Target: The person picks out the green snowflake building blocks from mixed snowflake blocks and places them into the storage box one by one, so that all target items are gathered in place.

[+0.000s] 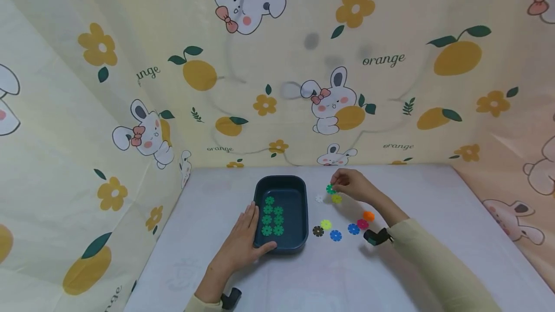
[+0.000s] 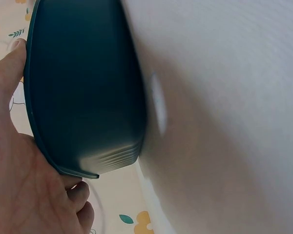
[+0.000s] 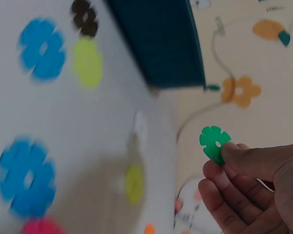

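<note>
Head view: the right hand point(image 1: 353, 184) pinches a green disc point(image 1: 331, 188) between thumb and fingertips, raised just above the surface point(image 1: 433, 206), to the right of the tray point(image 1: 303, 206). The right wrist view confirms the grip: the green disc point(image 3: 214, 142) projects from the curled fingers point(image 3: 234, 170), clear of the surface. The left hand point(image 1: 243, 244) lies with straight fingers against the tray's near left rim, thumb along the front edge; the left wrist view shows the palm point(image 2: 19, 195) touching the tray wall point(image 2: 83, 87). Seven green discs point(image 1: 272, 219) lie inside the tray. Loose discs lie on the surface to the tray's right: white point(image 1: 319, 198), yellow point(image 1: 336, 199), lime point(image 1: 325, 224), brown point(image 1: 318, 231), two blue point(image 1: 336, 235), pink point(image 1: 362, 224) and orange point(image 1: 368, 215). A printed cloth point(image 1: 130, 61) backs the scene.
</note>
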